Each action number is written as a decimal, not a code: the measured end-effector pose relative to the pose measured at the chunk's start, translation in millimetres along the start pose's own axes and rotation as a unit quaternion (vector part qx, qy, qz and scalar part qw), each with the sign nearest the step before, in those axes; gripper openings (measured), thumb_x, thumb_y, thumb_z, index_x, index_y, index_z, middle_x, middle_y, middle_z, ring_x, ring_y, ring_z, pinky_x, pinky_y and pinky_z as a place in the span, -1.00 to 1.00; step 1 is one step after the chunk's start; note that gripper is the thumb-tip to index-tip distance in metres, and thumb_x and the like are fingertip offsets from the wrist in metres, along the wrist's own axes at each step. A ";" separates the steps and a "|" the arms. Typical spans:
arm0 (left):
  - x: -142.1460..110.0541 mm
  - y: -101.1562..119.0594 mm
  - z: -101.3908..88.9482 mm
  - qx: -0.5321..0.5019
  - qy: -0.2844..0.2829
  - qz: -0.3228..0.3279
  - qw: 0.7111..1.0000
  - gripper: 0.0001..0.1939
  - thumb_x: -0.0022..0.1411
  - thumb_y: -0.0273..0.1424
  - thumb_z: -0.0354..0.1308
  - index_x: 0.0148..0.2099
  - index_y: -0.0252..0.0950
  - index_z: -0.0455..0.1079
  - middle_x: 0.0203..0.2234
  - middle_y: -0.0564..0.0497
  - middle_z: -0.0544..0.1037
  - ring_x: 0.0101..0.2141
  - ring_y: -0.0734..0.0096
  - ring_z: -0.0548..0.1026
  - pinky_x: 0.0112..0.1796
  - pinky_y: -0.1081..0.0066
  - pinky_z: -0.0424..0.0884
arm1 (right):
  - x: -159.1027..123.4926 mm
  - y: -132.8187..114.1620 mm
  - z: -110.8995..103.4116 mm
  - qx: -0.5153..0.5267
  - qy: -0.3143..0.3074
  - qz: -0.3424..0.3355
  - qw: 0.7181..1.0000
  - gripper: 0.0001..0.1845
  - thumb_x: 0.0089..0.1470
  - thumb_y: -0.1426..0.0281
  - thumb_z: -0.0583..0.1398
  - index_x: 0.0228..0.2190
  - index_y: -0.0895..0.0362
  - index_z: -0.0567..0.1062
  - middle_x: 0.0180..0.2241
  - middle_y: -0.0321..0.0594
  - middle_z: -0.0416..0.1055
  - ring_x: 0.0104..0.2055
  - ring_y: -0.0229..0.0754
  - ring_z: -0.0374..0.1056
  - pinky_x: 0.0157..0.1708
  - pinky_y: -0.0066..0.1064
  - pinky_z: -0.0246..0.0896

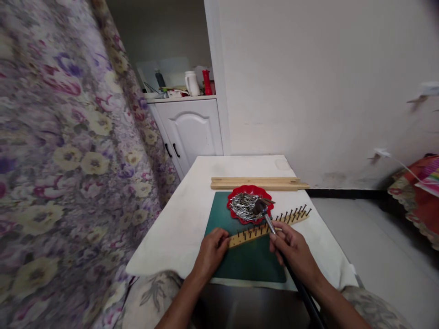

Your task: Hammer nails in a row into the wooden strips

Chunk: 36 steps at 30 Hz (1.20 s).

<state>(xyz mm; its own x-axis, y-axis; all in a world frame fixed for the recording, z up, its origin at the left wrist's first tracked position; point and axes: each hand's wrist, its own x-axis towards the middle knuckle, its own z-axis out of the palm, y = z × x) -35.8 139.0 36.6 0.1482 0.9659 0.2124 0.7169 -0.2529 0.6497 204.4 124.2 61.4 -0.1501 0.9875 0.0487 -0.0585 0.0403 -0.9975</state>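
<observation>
My right hand (293, 246) is wrapped around a claw hammer (269, 221). Its shaft is metal and its grip black. The hammer's dark head hangs over a red scalloped plate (249, 188) full of loose silver nails (243, 205). My left hand (211, 251) is closed at the left end of a narrow wooden strip (252, 236). Whether a small nail is also between those fingers is hidden. Dark nails stand upright in rows along the strip, taller-looking towards its right end. Strip and plate rest partly on a green mat (247, 265).
Wooden slats (254, 183) lie across the back of the cloth-covered table (178, 224). A floral curtain (68, 160) hangs at the left. Behind stands a white cabinet (195, 130) with a white jug (192, 83) and a red bottle (206, 83) on top.
</observation>
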 end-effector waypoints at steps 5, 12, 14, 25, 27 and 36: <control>-4.9 2.6 8.7 -0.076 0.030 -0.005 0.997 -0.78 0.22 -0.30 0.00 -0.36 -0.28 0.40 -0.45 0.02 0.42 -0.38 0.41 0.40 -0.35 0.47 0.27 | -0.8 -0.1 0.2 -0.004 -0.006 -0.006 1.000 -0.60 0.11 0.22 0.11 -0.06 0.16 0.33 -0.61 -0.42 0.32 -0.75 -0.38 0.10 -0.75 -0.55 -0.02; -1.0 1.4 30.3 -0.157 0.046 -0.080 0.983 -0.81 0.14 -0.29 0.11 -0.32 -0.29 0.46 -0.42 0.02 0.52 -0.40 0.40 0.45 -0.38 0.49 0.31 | -2.7 -2.5 3.6 -0.017 -0.009 0.002 1.000 -0.60 0.10 0.21 0.12 -0.07 0.16 0.33 -0.62 -0.42 0.32 -0.75 -0.38 0.10 -0.75 -0.55 -0.03; 0.0 1.7 32.5 -0.154 0.044 -0.077 0.984 -0.82 0.13 -0.30 0.11 -0.32 -0.28 0.47 -0.42 0.02 0.54 -0.38 0.39 0.46 -0.36 0.48 0.31 | -2.9 -1.4 4.8 -0.016 -0.014 0.004 1.000 -0.60 0.10 0.22 0.12 -0.06 0.16 0.32 -0.61 -0.42 0.32 -0.75 -0.39 0.10 -0.75 -0.56 -0.03; 1.5 1.2 34.3 -0.100 0.037 -0.040 0.993 -0.83 0.16 -0.32 0.07 -0.33 -0.25 0.46 -0.42 0.05 0.54 -0.37 0.39 0.47 -0.34 0.47 0.29 | -6.1 0.5 8.7 -0.011 -0.035 0.015 0.999 -0.64 0.12 0.26 0.11 -0.07 0.15 0.32 -0.62 -0.45 0.31 -0.76 -0.43 0.10 -0.76 -0.59 -0.03; 1.7 1.8 34.1 -0.091 0.033 -0.034 0.995 -0.84 0.17 -0.34 0.07 -0.33 -0.25 0.46 -0.41 0.05 0.53 -0.36 0.39 0.46 -0.34 0.48 0.28 | -7.0 -0.6 9.7 -0.011 -0.038 0.014 0.999 -0.65 0.12 0.27 0.11 -0.06 0.14 0.31 -0.62 -0.45 0.31 -0.76 -0.43 0.09 -0.76 -0.59 -0.04; 1.8 3.6 34.6 -0.073 0.026 -0.023 0.997 -0.81 0.17 -0.34 0.06 -0.38 -0.28 0.45 -0.47 0.04 0.45 -0.43 0.44 0.41 -0.40 0.49 0.23 | -17.3 -5.9 16.1 -0.017 -0.101 0.059 0.993 -0.65 0.11 0.30 0.11 -0.06 0.15 0.33 -0.63 -0.46 0.31 -0.79 -0.44 0.08 -0.78 -0.61 -0.11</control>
<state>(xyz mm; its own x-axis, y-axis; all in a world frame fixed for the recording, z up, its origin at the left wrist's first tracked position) -9.3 141.8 14.1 0.0790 0.9732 0.2160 0.6147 -0.2182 0.7580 191.5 104.5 67.3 -0.3489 0.9351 -0.0626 0.0035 -0.0655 -0.9978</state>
